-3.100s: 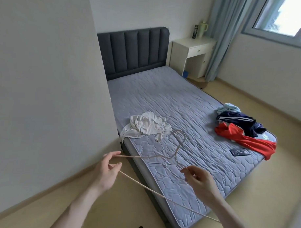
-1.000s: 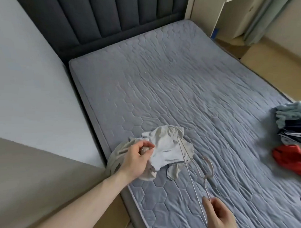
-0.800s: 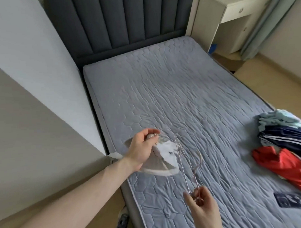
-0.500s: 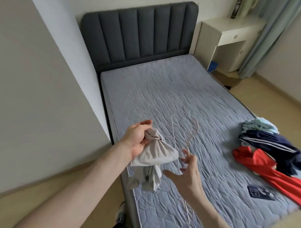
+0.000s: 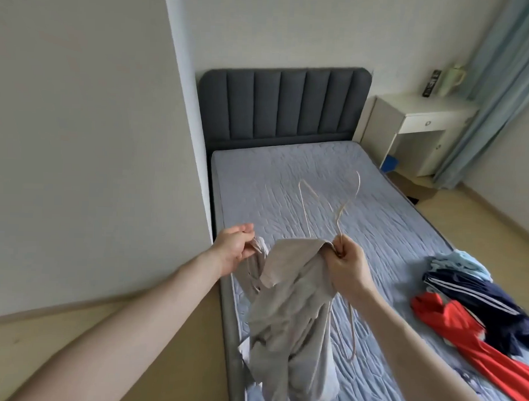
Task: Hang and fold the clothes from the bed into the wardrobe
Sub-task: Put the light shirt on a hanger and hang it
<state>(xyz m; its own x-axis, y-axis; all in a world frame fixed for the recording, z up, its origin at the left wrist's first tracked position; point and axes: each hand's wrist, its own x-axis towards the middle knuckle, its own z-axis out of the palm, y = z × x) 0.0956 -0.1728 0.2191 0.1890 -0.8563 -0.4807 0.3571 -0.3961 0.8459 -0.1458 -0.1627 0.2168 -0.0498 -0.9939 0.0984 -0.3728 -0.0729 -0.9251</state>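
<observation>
A beige garment (image 5: 292,321) hangs in the air over the near left edge of the bed (image 5: 288,177). My left hand (image 5: 236,249) pinches one upper corner of it. My right hand (image 5: 346,264) grips the other upper corner together with a thin beige wire hanger (image 5: 351,200), whose hook points up and away from me. Part of the hanger runs down behind the cloth. On the right side of the mattress lie a red garment (image 5: 474,336), a navy striped one (image 5: 476,294) and a light blue one (image 5: 462,262).
A dark grey padded headboard (image 5: 284,108) stands at the far end of the bed. A white bedside desk (image 5: 421,127) with a kettle is at the back right, beside a blue-grey curtain (image 5: 501,88). A white wall panel (image 5: 94,134) rises close on my left.
My left hand lifted the beige garment off the mattress. My right hand, holding the hanger, came over and took hold of the garment's other corner. My view rose from the mattress toward the headboard.
</observation>
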